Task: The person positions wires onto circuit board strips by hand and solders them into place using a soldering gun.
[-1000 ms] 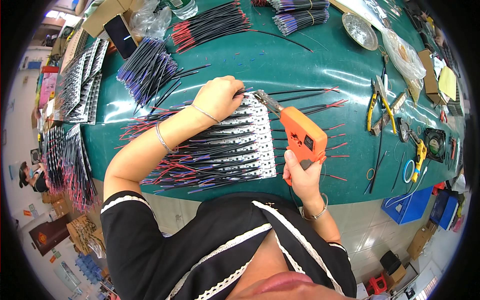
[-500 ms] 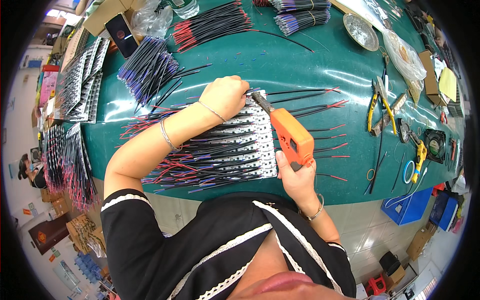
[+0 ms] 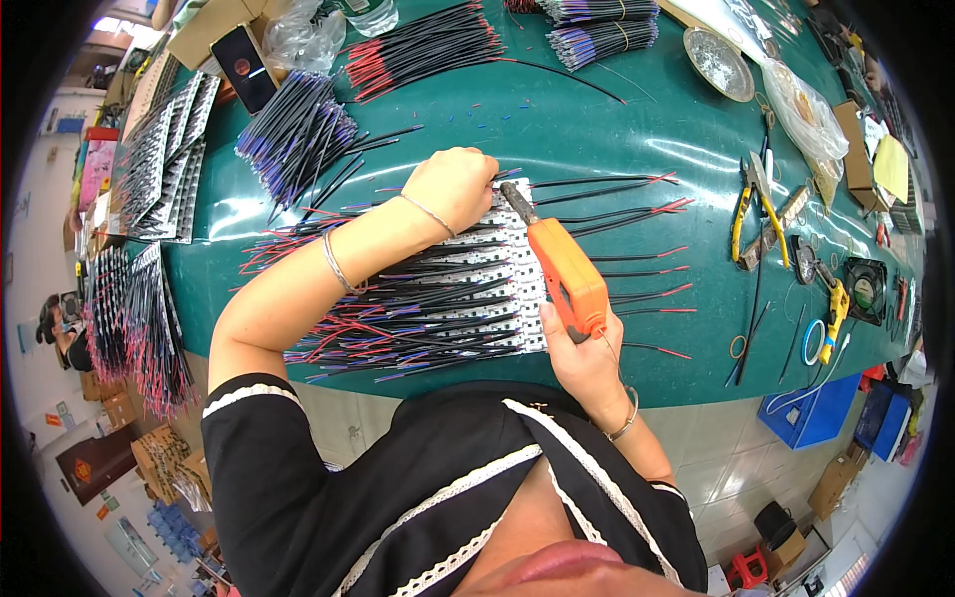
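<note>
A white circuit board panel (image 3: 530,289) lies on the green table, with rows of black wires (image 3: 428,300) attached and fanning out to the left, their ends red and blue. My left hand (image 3: 456,191) is closed in a pinch at the panel's top edge, on a thin wire mostly hidden by the fingers. In my right hand (image 3: 587,370) is an orange soldering gun (image 3: 569,267), gripped by its handle. Its metal tip points up and left, close to my left fingertips at the panel's top. More wires (image 3: 637,269) with red ends stick out past the panel's right side.
Bundles of black wires (image 3: 423,50) lie across the back, beside a phone (image 3: 244,68) and a plastic bag (image 3: 301,38). Stacked panels (image 3: 169,164) stand at left. On the right are pliers (image 3: 764,204), a round metal dish (image 3: 718,65), a small fan (image 3: 865,289) and a blue bin (image 3: 811,410).
My right hand and the soldering gun have shifted slightly left, the gun now more upright. The left hand has barely moved, still pinching at the panel's top edge.
</note>
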Action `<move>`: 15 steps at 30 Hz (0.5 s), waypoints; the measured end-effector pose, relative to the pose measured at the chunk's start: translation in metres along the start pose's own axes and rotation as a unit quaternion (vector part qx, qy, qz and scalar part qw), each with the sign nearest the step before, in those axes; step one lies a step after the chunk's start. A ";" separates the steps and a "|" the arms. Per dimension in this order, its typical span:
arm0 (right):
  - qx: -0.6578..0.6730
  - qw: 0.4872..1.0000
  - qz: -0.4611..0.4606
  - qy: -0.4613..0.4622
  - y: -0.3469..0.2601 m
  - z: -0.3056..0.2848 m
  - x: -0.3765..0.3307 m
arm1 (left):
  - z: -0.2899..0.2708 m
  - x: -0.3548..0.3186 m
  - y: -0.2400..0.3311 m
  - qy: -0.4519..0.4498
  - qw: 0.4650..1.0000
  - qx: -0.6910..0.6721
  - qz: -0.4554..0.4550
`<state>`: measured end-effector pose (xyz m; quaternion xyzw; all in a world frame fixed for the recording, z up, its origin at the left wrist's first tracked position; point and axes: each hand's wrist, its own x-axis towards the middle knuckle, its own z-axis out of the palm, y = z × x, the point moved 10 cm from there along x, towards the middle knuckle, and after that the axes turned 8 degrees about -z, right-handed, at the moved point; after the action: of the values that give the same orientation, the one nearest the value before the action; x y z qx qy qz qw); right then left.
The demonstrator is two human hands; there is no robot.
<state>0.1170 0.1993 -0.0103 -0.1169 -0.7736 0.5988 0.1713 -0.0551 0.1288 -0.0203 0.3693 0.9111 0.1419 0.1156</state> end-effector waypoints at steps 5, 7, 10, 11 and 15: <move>0.121 0.991 0.030 0.043 0.010 -0.009 -0.005 | -0.002 0.000 0.002 -0.001 1.000 -0.003 -0.001; 0.154 0.985 0.060 0.041 0.012 -0.011 -0.006 | -0.001 0.000 0.000 -0.003 1.000 -0.001 -0.007; 0.172 0.981 0.083 0.036 0.014 -0.010 -0.008 | -0.001 0.000 -0.001 -0.002 1.000 -0.003 -0.005; 0.177 0.979 0.096 0.033 0.016 -0.009 -0.010 | -0.002 0.000 0.000 -0.002 1.000 -0.005 -0.005; 0.193 0.975 0.106 0.028 0.020 -0.004 -0.012 | -0.003 0.000 0.000 -0.003 1.000 -0.023 -0.001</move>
<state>0.1287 0.2035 -0.0298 -0.1799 -0.6214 0.7480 0.1481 -0.0561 0.1282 -0.0178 0.3665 0.9076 0.1612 0.1267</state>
